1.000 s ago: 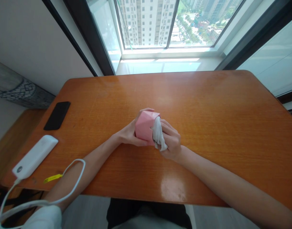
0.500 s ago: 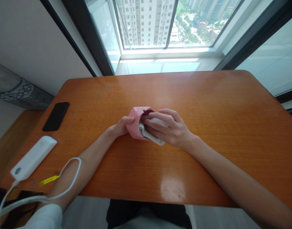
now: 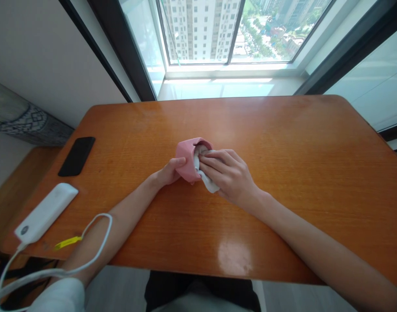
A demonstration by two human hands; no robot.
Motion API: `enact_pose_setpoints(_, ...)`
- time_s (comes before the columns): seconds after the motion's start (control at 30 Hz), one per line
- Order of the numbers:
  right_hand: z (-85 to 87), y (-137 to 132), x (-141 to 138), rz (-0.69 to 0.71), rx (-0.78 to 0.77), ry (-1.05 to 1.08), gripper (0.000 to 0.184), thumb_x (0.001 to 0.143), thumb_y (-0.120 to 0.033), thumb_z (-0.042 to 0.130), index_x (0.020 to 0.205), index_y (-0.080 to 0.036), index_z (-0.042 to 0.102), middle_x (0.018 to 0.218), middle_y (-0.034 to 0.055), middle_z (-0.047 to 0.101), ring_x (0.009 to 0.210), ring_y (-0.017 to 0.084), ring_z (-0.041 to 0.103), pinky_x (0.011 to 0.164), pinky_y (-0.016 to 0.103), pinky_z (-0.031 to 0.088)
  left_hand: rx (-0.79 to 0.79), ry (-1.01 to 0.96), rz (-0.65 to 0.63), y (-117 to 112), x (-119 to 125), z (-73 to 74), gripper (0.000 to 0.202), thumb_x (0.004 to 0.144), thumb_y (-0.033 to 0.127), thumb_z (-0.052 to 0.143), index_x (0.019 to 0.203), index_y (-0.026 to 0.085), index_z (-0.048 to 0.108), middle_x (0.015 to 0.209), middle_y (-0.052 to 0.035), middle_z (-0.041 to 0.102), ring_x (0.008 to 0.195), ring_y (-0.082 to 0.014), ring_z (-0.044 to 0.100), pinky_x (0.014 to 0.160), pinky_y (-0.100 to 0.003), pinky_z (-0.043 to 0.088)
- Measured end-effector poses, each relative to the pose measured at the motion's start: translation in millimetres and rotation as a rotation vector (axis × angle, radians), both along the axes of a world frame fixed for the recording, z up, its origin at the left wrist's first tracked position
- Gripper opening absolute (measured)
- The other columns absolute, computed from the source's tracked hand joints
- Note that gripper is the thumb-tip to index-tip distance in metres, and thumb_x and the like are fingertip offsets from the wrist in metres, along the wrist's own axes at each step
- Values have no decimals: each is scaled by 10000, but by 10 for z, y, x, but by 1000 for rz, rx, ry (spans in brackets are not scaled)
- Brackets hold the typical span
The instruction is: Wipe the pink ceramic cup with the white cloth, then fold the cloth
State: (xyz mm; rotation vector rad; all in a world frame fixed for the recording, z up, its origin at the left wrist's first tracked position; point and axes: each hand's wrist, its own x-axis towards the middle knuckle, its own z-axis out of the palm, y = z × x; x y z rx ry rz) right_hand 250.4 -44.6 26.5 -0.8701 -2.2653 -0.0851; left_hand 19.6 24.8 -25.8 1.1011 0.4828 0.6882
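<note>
A small pink faceted cup (image 3: 187, 158) lies tilted near the middle of the orange wooden table (image 3: 282, 143), its mouth turned to the right. My left hand (image 3: 168, 172) grips its left side with thumb and fingers. My right hand (image 3: 227, 172) presses a white cloth (image 3: 207, 181) into the cup's mouth, fingers bent over it. Part of the cloth hangs out below the rim.
A black phone (image 3: 76, 156) lies flat at the table's left edge. Nearer me on the left is a white power bank (image 3: 46, 212) with a white cable (image 3: 97, 234) and a yellow tag (image 3: 67, 242). A large window stands beyond the far edge.
The cup has turned from base-up to lying with its mouth to the right. My right hand moved from beside it to over the mouth, pushing the cloth inside.
</note>
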Motion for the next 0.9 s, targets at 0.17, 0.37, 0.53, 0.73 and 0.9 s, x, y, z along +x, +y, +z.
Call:
enact_pose_setpoints(0.17,119,-19,11,45,-256,148,363,1000,-157,602,1280,-257,809,1280,66,870,1150,305,791,971,474,587,141,-51,47,-2,48,147,864,756,714,880,1438,221,686,1382,-121,751,1290,-377,727,1085,-463,631)
enact_pose_setpoints(0.37,241,41,91,162,-973,674,257,932,-261,683,1069,-252,901,962,7,882,860,229,802,771,336,599,401,-7,81,-73,111,233,1055,719,531,990,1612,283,485,1484,-153,673,1363,-392,674,1123,-506,590)
enact_pose_setpoints(0.53,230,144,133,176,-1353,1043,392,690,-187,749,1046,-218,911,977,44,897,847,260,818,722,345,634,423,44,107,-95,67,197,1174,663,503,1028,1660,287,448,1623,-164,601,1445,-407,631,1183,-508,559)
enact_pose_setpoints(0.73,189,298,273,53,-1190,1295,332,687,-213,741,989,-231,878,983,87,891,1030,389,840,872,554,707,172,-36,181,15,-12,21,904,737,706,927,1471,240,679,1366,-117,790,1284,-367,750,1074,-467,637)
enact_pose_setpoints(0.9,-40,558,567,5,-888,1368,176,767,-254,745,918,-281,832,980,56,866,1121,372,818,1017,574,682,36,-148,140,37,7,126,795,904,714,765,1454,148,672,1175,-160,837,1018,-350,830,833,-451,691)
